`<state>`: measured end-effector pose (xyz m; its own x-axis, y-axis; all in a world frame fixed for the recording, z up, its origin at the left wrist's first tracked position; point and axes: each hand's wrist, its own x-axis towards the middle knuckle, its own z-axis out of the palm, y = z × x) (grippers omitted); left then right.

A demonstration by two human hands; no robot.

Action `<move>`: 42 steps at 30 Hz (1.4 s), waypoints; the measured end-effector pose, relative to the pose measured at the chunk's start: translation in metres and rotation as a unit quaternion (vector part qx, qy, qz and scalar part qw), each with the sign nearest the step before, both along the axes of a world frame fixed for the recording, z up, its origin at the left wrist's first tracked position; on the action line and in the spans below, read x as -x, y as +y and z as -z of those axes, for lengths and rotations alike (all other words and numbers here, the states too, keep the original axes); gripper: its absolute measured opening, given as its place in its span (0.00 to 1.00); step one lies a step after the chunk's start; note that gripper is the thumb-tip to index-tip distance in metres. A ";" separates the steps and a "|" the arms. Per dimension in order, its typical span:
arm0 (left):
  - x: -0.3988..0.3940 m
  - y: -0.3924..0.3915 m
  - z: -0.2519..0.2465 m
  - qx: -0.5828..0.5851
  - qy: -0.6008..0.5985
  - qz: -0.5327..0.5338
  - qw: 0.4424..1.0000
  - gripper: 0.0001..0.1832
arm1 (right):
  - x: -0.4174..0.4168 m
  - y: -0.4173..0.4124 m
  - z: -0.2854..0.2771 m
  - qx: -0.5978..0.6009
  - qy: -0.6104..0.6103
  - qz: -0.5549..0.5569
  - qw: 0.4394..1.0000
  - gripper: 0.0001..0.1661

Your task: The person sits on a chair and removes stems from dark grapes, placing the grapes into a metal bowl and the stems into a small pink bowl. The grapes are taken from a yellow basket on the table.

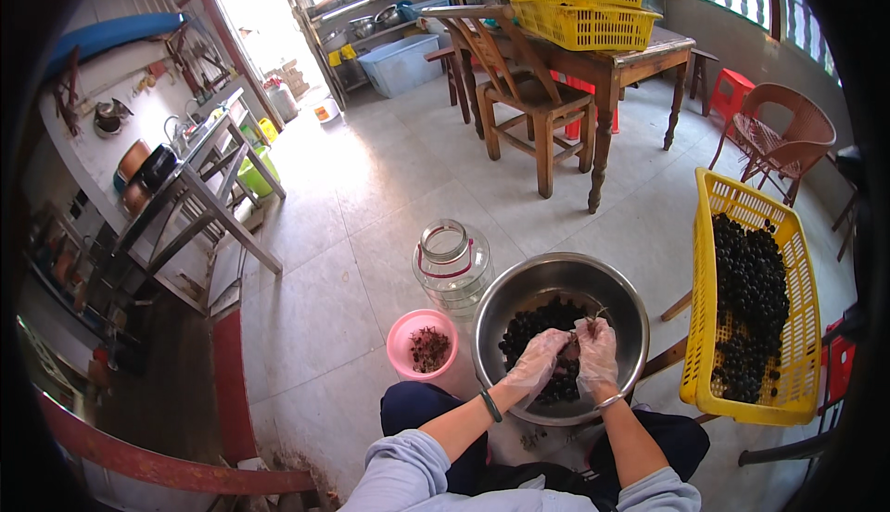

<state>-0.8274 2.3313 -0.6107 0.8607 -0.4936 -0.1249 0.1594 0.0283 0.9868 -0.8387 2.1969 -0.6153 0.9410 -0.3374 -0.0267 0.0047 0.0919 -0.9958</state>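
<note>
Both my hands wear clear plastic gloves and work above a large steel basin. Loose dark grapes cover part of its bottom. My right hand pinches a bare, branched grape stem, whose twigs stick up past the fingertips. Close beside it, my left hand has its fingers bent towards the stem's lower part; whether they grip anything is hidden. A pink plastic bowl left of the basin holds picked stems. Behind the bowl stands a wide-mouthed glass jar with a dark pink handle.
At my right, a yellow plastic crate of dark grapes rests raised above the floor. Ahead are a wooden chair and a table bearing stacked yellow crates. A sink counter lines the left side. Stem scraps lie below the basin.
</note>
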 end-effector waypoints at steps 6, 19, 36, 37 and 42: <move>-0.006 -0.001 -0.016 0.065 0.146 -0.078 0.984 0.12 | 0.004 0.009 -0.014 -0.156 0.030 0.008 0.987 0.11; -0.004 -0.003 -0.019 0.133 0.212 -0.133 0.959 0.17 | 0.009 0.011 -0.031 -0.177 0.055 -0.163 0.969 0.22; -0.018 0.002 -0.034 0.058 0.262 -0.164 0.949 0.18 | 0.005 -0.010 -0.018 -0.161 0.097 -0.136 0.973 0.11; -0.019 0.001 -0.029 0.019 0.224 -0.122 0.967 0.18 | 0.005 -0.009 -0.018 -0.158 0.097 -0.133 0.974 0.12; -0.017 0.005 -0.014 0.023 0.087 -0.019 0.996 0.12 | 0.004 -0.008 -0.027 -0.154 0.138 -0.135 0.969 0.15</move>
<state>-0.8100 2.3365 -0.5963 0.8464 -0.4692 -0.2519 0.3262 0.0828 0.9417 -0.8426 2.1893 -0.5885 0.9366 -0.0162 -0.3499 -0.3231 0.3461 -0.8808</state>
